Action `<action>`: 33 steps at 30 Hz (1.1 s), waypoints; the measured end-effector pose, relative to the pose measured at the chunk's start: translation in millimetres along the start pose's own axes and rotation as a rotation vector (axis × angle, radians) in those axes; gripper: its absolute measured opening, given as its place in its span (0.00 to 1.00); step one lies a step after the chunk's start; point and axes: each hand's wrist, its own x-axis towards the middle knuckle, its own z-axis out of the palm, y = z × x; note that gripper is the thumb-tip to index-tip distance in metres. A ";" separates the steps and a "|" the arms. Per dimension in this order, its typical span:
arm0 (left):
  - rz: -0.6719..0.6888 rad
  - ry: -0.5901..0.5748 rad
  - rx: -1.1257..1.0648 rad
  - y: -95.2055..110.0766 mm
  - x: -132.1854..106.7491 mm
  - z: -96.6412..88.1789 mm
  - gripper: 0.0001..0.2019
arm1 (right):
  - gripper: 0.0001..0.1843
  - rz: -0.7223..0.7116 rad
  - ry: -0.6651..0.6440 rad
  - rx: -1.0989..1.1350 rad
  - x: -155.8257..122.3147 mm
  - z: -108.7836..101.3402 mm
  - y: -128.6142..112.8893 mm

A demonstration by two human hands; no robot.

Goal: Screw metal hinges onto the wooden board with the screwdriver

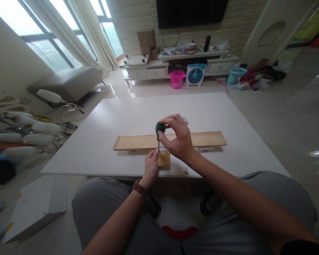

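My right hand (178,141) is closed round the green handle of a screwdriver (160,131), held upright with its shaft pointing down. The tip meets a small metal hinge (163,149) where a long wooden board (135,142) and a short wooden piece (164,160) come together. Beside the tip, my left hand (151,164) pinches its thumb and fingers at the hinge's left edge. Whatever sits between those fingertips is too small to make out. The long board lies across the table, raised on light supports (206,148).
The white table (95,156) carries a small pile of metal pieces (185,120) behind my right hand and a sticker (185,170) near its front edge. Lamp parts (42,128) crowd the left side. A pink basket (177,80) and a fan (196,74) stand beyond.
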 end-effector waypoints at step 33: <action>-0.017 -0.028 -0.024 -4.3 2.0 -2.7 0.21 | 0.16 -0.012 -0.024 0.008 0.5 0.3 2.4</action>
